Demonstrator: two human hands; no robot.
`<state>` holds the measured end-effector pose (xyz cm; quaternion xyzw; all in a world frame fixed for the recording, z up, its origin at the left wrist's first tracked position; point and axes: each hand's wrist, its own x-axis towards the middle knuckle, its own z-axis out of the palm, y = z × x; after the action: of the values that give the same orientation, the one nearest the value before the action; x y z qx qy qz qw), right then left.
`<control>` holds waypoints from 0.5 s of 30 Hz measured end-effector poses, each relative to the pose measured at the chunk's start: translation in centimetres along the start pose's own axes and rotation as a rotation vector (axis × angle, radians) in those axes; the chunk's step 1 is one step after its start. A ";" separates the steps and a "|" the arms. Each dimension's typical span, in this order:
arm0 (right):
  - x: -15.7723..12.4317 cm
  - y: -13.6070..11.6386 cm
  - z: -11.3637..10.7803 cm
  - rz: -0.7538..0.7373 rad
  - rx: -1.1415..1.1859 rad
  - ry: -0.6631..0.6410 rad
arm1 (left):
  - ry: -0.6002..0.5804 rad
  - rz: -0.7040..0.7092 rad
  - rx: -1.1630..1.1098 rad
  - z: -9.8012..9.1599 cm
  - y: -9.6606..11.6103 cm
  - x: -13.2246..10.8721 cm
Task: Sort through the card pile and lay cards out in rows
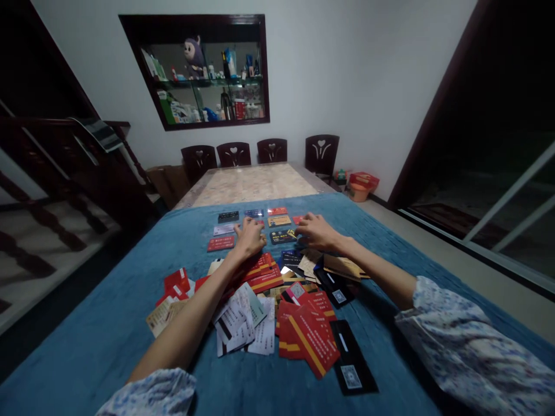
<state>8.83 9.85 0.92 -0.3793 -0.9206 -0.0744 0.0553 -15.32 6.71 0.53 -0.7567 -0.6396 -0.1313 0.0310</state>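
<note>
My left hand is over the rows of laid-out cards, its fingers bent down and pressed together; whatever lies under the fingertips is hidden. Just to its left is a red card. Between my hands lies a black VIP card with gold print. At that card's right edge my right hand is closed with the fingers curled, and I cannot make out what they hold. An orange-yellow card lies behind the black one. Closer to me, loose piles hold red cards, white cards and a long black card.
A blue cloth covers the near part of the table, with the bare stone-patterned top beyond. Several dark chairs stand at the far end. A lit wall shelf hangs behind. Tan cards lie beneath my right forearm.
</note>
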 end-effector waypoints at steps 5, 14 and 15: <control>-2.7 -0.1 0.0 0.021 0.037 0.032 | 0.020 0.077 -0.043 -0.3 2.0 -1.3; -8.4 1.2 1.0 0.014 0.095 0.189 | -0.021 0.309 -0.102 -0.5 6.5 -3.8; -8.9 1.3 1.1 0.026 0.101 0.217 | -0.033 0.336 -0.100 -0.5 6.9 -4.0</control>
<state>16.02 4.82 -1.48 -0.3775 -0.9068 -0.0681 0.1746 -9.21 1.51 0.87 -0.8557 -0.4972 -0.1435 0.0042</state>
